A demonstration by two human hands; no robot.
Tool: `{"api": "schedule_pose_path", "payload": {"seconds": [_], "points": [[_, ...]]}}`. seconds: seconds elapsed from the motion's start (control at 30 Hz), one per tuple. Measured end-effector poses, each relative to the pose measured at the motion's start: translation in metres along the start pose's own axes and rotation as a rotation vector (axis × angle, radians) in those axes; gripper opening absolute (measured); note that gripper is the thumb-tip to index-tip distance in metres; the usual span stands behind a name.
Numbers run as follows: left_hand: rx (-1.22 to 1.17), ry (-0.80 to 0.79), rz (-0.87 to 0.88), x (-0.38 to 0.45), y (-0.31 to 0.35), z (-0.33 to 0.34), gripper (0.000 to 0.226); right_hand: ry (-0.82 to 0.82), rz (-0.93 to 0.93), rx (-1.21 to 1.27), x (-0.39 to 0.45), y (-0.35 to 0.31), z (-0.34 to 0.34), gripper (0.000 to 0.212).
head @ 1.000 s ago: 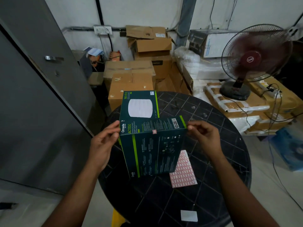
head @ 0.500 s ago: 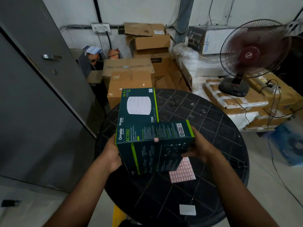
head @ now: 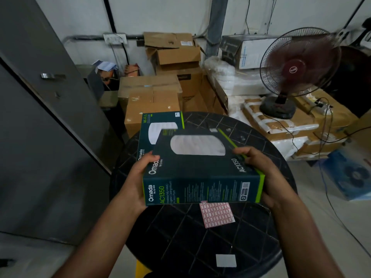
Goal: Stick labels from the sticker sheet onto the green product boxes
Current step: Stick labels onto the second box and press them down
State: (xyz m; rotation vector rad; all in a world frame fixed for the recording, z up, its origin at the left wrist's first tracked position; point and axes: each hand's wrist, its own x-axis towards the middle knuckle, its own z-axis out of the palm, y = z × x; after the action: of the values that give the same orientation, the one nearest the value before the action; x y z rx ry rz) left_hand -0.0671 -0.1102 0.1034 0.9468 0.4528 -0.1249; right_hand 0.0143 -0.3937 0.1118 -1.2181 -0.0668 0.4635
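I hold the dark green cardboard product box (head: 197,165) above the round black plastic table (head: 200,243), my left hand (head: 138,177) gripping its left end, my right hand (head: 261,175) curled round its right end. A second green box (head: 158,125) lies flat just behind it. The pink-and-white sticker sheet (head: 216,214) lies on the table beneath the box's near edge. If I set the box down carelessly, it could cover or crumple the sheet.
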Motion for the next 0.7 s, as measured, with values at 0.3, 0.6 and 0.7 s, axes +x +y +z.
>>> {"api": "schedule_pose_path", "payload": {"seconds": [0.3,0.6,0.7], "points": [[0.109,-0.074,0.163,0.06,-0.009,-0.039,0.091,0.108,0.203,0.066,0.044,0.05,0.012,0.066],[0.362,-0.107,0.091,0.11,-0.03,-0.039,0.084,0.358,0.092,0.107,0.042,0.077,-0.012,0.068],[0.325,-0.154,0.015,0.132,-0.052,-0.015,0.071,0.442,0.086,0.152,0.044,0.078,-0.053,0.067]]}}
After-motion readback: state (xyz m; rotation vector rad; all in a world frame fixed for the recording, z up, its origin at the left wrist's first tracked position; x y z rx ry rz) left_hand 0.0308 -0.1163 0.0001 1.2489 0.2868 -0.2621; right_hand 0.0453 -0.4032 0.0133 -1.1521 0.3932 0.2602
